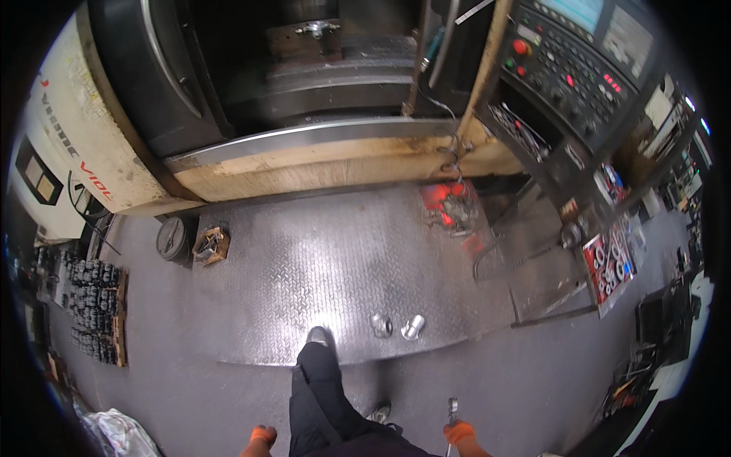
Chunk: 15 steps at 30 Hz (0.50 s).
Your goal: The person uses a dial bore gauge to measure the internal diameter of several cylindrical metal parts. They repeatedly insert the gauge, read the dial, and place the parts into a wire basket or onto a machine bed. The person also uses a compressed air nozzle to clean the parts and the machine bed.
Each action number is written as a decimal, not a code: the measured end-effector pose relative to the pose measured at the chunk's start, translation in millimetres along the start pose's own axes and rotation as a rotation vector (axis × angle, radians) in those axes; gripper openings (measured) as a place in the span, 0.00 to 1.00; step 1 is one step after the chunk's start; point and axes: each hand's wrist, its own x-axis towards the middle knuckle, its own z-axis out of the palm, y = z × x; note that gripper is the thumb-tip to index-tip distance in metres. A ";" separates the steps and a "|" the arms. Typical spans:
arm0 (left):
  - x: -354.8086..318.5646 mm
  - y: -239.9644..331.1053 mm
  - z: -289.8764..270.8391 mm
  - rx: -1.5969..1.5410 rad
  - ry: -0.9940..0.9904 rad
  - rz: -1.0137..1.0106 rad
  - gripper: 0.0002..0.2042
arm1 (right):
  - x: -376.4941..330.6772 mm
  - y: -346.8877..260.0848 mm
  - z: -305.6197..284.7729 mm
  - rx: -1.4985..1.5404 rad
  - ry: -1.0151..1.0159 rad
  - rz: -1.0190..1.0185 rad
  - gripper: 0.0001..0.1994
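The silver tool (453,410) is at the lower edge of the view, right of the person's legs, grasped in the orange-gloved right hand (459,433). Grey floor (525,381) spreads to both sides of it, and the near edge of the tread plate (304,259) runs beyond its tip, well apart from it. The rounded head points forward, away from the person; the long axis runs nearly fore and aft, the shank passing back through the hand. The left hand (263,436), also orange-gloved, hangs on the other side of the legs with fingers curled; I cannot tell whether it holds anything. Ahead, two metal fittings (413,327) lie near each other by the plate's near edge, right of the forward shoe (320,336). Farther out, a red bin (438,196) with metal parts sits at the plate's far right, a cardboard box (221,250) at its left, beside a round bucket (173,239). The machine (304,158) stands beyond, its control panel (563,80) at right
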 end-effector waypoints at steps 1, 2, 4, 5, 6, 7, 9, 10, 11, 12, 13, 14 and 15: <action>-6.8 1.9 -16.9 0.043 -0.078 -0.038 0.32 | 1.4 -18.9 -17.4 -0.001 -0.020 -0.008 0.25; -10.4 5.1 -29.2 0.087 -0.164 -0.069 0.30 | 5.1 -35.5 -35.6 -0.023 -0.015 -0.011 0.25; 2.8 30.0 -72.7 0.154 -0.191 -0.039 0.29 | 14.0 -82.5 -80.8 -0.048 0.007 -0.023 0.25; 11.5 46.1 -94.1 0.174 -0.142 0.015 0.29 | 15.5 -103.0 -106.0 -0.048 0.051 -0.044 0.25; 26.7 70.5 -116.5 0.184 -0.091 0.080 0.28 | 14.8 -130.7 -144.5 -0.047 0.109 -0.066 0.25; 38.6 80.3 -137.9 0.211 -0.049 0.130 0.28 | 0.3 -157.3 -178.6 -0.049 0.144 -0.078 0.25; 69.9 91.8 -178.1 0.402 0.118 0.382 0.21 | -48.9 -246.6 -260.9 0.051 0.166 0.014 0.25; 95.7 109.4 -203.1 0.546 0.255 0.595 0.15 | -52.6 -268.0 -284.4 0.056 0.194 -0.010 0.25; 97.9 163.9 -241.1 0.506 0.260 0.603 0.13 | -52.1 -289.0 -299.0 0.087 0.251 -0.045 0.26; 25.9 230.3 -291.1 0.052 0.169 0.493 0.20 | -60.5 -319.5 -327.9 0.148 0.336 -0.093 0.25; -79.6 311.0 -363.3 -0.412 0.129 0.390 0.30 | -68.0 -348.4 -360.2 0.209 0.422 -0.136 0.25; -93.4 336.2 -392.6 -0.426 0.140 0.479 0.31 | -73.2 -375.5 -384.9 0.290 0.412 -0.152 0.25; -80.1 362.0 -406.5 -0.493 0.148 0.582 0.31 | -75.2 -401.3 -407.4 0.366 0.412 -0.160 0.25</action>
